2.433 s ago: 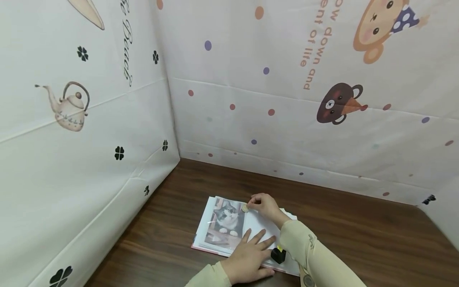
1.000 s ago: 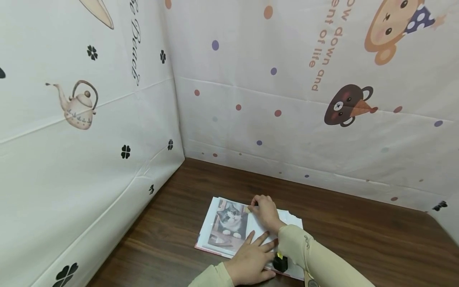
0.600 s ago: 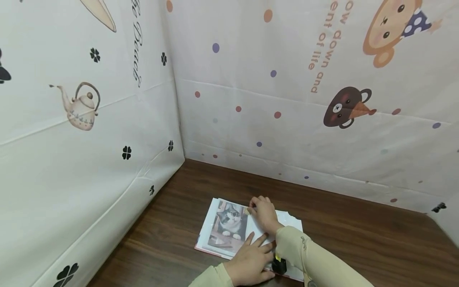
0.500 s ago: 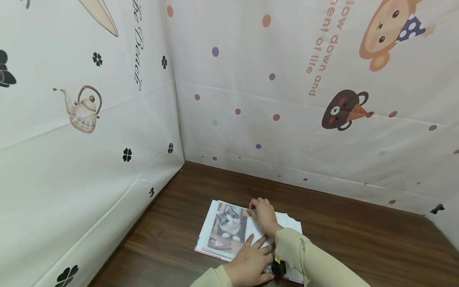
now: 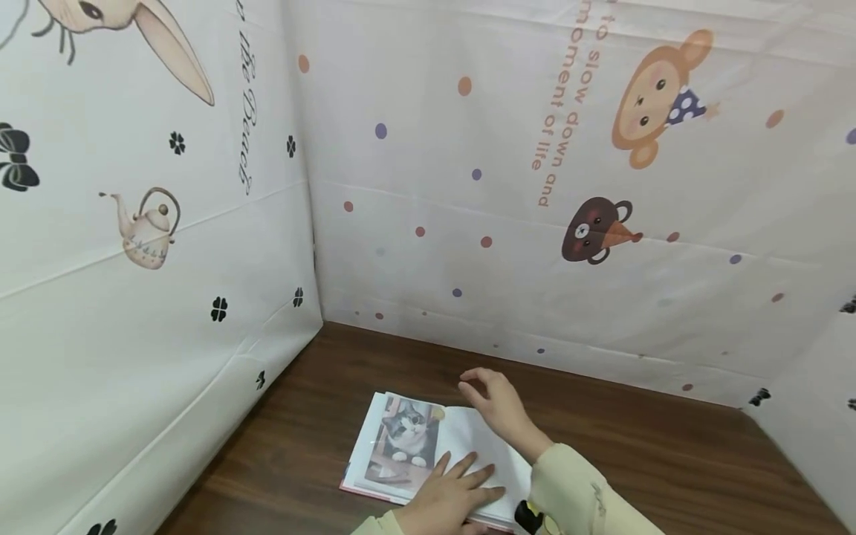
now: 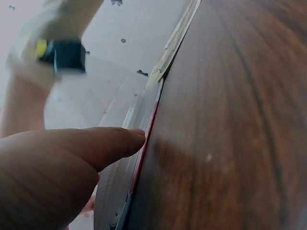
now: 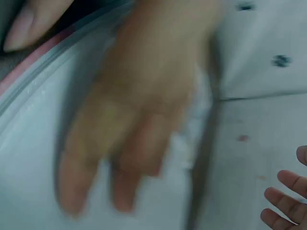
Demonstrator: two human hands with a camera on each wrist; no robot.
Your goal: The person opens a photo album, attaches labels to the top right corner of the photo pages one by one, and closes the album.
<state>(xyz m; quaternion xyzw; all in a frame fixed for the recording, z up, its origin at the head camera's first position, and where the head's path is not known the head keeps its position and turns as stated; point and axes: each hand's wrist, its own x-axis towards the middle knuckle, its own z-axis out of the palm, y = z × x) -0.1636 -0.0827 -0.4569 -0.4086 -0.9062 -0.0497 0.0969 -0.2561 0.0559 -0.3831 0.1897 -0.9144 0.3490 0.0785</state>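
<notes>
An open album with thick white pages lies on the table. Its left page carries a cat photo, with a small round yellowish sticker at the photo's top right corner. My left hand rests spread on the lower part of the right page. In the left wrist view, the left thumb lies at the album's reddish edge. Above the upper right page is my right hand, fingers loosely bent, thumb and index apart, nothing visible between them. The right wrist view shows the left hand blurred and some right fingers.
Pale beige flat strips lie beyond the album's near edge in the left wrist view. A black wrist camera sits at the right sleeve. The dark wooden table meets white printed sheets at the back and left.
My right hand has let go of the round sticker at the photo's corner and lifted up and right. The left hand stays on the page. The head view has tilted up slightly.
</notes>
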